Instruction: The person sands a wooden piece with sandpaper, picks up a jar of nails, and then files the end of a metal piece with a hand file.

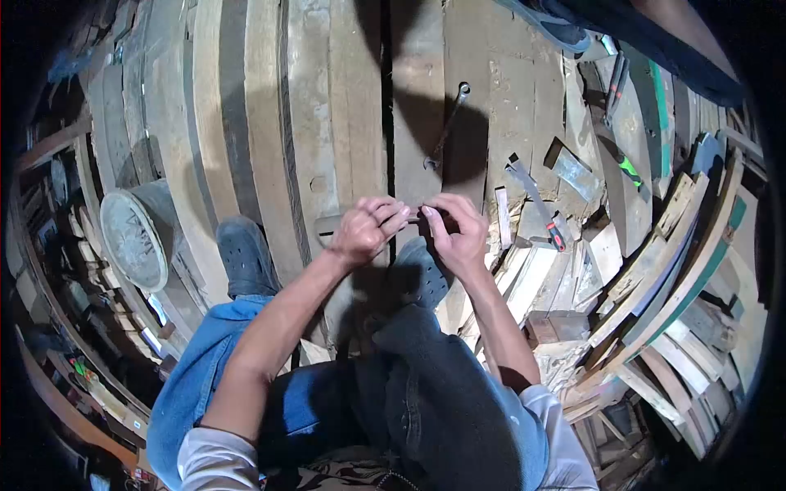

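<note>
My left hand [365, 231] and my right hand [460, 232] come close together over the wooden planks, between my shoes. The fingers of both are curled in a pinch. A short, thin dark piece [414, 219] shows between the fingertips; its kind is too small to tell. A flat grey piece [326, 226] sticks out left of my left hand, mostly hidden by it. Beyond my hands a metal wrench [449, 127] lies on the planks. Right of my right hand lies a knife-like tool [536, 199] with a red and black handle.
A dirty bucket [164, 204] stands at the left. On the right are a wide metal blade [575, 173], a green-handled tool [629, 169], red-handled pliers [615, 88] and stacked wood offcuts [655, 270]. Another person's leg [647, 41] reaches in at the upper right.
</note>
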### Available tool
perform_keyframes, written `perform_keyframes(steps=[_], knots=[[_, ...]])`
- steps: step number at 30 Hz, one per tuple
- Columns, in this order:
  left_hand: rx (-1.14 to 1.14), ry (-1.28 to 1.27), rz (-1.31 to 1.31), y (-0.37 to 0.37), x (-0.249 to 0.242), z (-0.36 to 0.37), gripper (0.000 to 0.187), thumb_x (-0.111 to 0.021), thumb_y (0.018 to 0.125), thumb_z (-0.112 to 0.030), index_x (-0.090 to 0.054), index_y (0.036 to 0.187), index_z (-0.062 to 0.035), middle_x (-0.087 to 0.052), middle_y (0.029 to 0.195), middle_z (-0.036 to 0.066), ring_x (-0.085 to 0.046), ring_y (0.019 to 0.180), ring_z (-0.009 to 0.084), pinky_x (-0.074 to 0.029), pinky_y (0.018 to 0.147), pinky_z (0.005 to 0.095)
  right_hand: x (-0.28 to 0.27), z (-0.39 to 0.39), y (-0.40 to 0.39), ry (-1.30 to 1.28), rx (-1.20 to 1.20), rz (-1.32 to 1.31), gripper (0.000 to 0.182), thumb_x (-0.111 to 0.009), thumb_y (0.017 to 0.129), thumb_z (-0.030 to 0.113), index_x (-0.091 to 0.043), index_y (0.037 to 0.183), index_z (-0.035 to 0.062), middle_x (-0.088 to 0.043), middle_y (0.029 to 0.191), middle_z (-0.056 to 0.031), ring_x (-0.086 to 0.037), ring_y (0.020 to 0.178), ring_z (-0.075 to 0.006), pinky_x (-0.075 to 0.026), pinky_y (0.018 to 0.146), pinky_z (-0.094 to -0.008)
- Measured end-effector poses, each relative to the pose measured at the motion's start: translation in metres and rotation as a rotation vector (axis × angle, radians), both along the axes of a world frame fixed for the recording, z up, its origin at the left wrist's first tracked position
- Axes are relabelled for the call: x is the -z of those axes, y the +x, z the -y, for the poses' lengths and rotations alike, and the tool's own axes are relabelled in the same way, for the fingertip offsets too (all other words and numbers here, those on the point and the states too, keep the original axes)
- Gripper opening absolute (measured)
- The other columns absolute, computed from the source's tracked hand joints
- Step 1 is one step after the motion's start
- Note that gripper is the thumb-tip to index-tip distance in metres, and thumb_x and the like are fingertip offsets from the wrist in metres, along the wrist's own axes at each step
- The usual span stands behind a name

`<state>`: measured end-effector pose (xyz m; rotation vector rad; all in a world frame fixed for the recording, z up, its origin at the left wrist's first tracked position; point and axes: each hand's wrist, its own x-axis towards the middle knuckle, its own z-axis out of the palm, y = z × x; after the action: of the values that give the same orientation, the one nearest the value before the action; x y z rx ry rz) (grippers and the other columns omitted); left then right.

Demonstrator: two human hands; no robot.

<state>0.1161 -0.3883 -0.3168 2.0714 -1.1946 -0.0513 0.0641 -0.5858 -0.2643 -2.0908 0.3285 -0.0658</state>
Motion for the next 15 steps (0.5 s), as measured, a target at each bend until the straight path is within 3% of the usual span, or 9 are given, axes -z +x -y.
perform_keyframes(steps=[4, 7, 15], knots=[[0.009, -0.038, 0.0, -0.001, 0.002, -0.001, 0.041, -0.078, 0.074, -0.006, -0.066, 0.113, -0.0042, -0.066, 0.107, 0.008, -0.064, 0.1, 0.029, -0.053, 0.077, 0.0376, 0.006, -0.007, -0.006, -0.067, -0.017, 0.021, 0.012, -0.073, 0.076, 0.005, -0.075, 0.088, 0.0078, -0.067, 0.102, -0.0081, -0.058, 0.102, -0.0291, -0.047, 0.088, -0.0389], [0.006, -0.057, -0.054, -0.003, 0.005, -0.004, 0.038, -0.067, 0.074, -0.005, -0.068, 0.112, -0.0034, -0.066, 0.114, 0.01, -0.063, 0.104, 0.0299, -0.052, 0.084, 0.0397, 0.011, -0.012, -0.006, -0.103, -0.038, 0.047, 0.013, -0.074, 0.076, 0.006, -0.075, 0.088, 0.0084, -0.067, 0.102, -0.0085, -0.058, 0.103, -0.0302, -0.046, 0.09, -0.0406], [-0.029, -0.139, -0.107, -0.003, 0.008, -0.002, 0.029, -0.074, 0.076, -0.005, -0.07, 0.104, -0.0009, -0.069, 0.107, 0.013, -0.067, 0.099, 0.0328, -0.059, 0.08, 0.0373, 0.019, -0.014, -0.01, -0.114, -0.019, 0.011, 0.013, -0.075, 0.075, 0.008, -0.075, 0.088, 0.0097, -0.067, 0.103, -0.0065, -0.058, 0.103, -0.0291, -0.044, 0.091, -0.0407]])
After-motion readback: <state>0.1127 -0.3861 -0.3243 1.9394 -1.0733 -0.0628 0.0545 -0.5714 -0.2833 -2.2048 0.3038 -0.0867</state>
